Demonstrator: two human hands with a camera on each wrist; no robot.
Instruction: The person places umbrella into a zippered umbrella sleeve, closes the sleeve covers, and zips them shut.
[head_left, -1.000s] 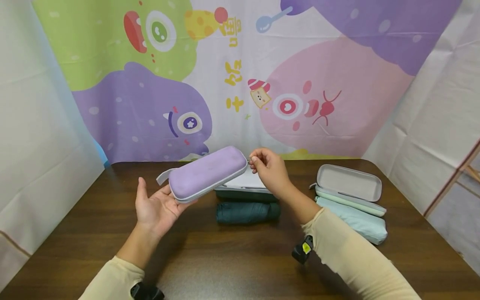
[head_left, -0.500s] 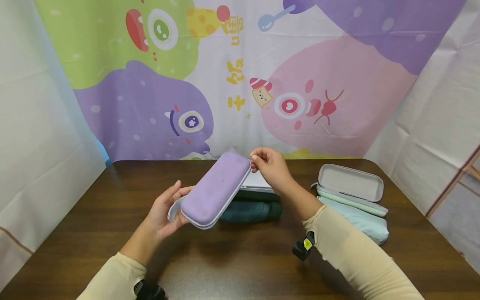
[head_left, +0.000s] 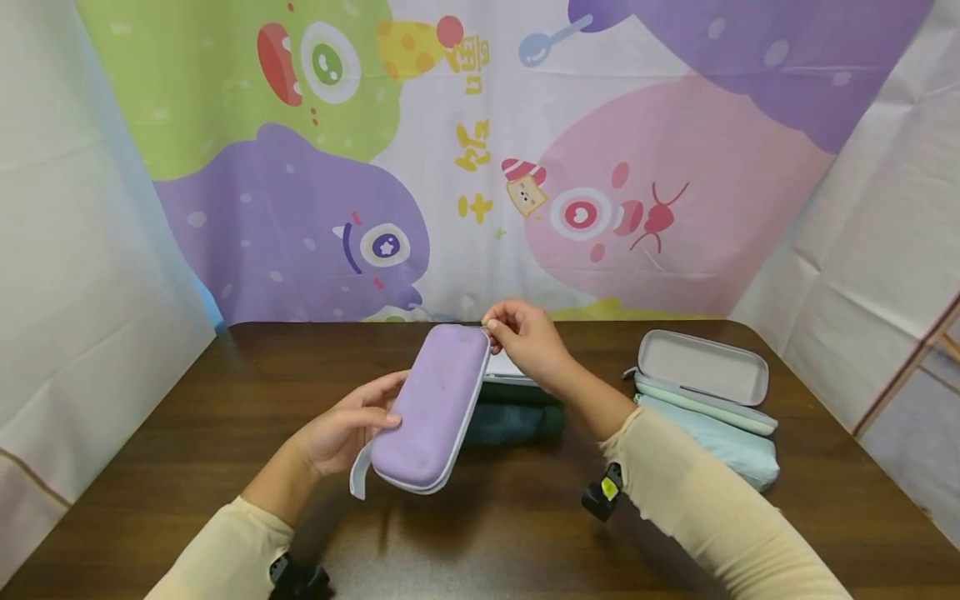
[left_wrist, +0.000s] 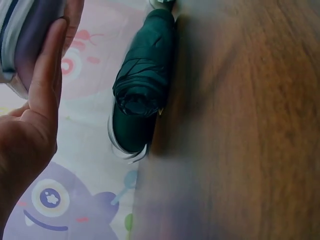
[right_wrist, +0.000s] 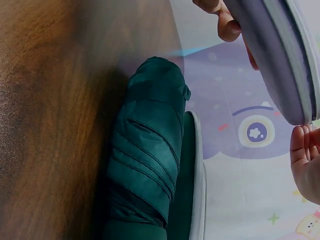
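Note:
A purple zip case [head_left: 435, 400] with a pale zip edge is held tilted above the table, its far end higher. Its light wrist strap [head_left: 360, 473] dangles at the near end. My left hand [head_left: 348, 429] grips the case's left side, thumb on top and the other fingers mostly hidden behind. At the far right corner, my right hand [head_left: 528, 337] pinches the small zip pull [head_left: 486, 327]. Below and behind lies a folded dark green umbrella [head_left: 517, 423], beside an open dark green case [head_left: 521, 392] with a pale inside; the purple case partly covers both.
On the right of the brown table [head_left: 225, 417] lies an open mint case [head_left: 702, 367] with grey lining. A folded light blue umbrella [head_left: 712, 442] sits in front of it. A cartoon-printed curtain [head_left: 480, 275] hangs at the table's back edge.
The purple case has turned steeper, its near end swinging right and toward me. My left hand went from an open palm underneath to gripping its side. My right hand stays at the zip pull.

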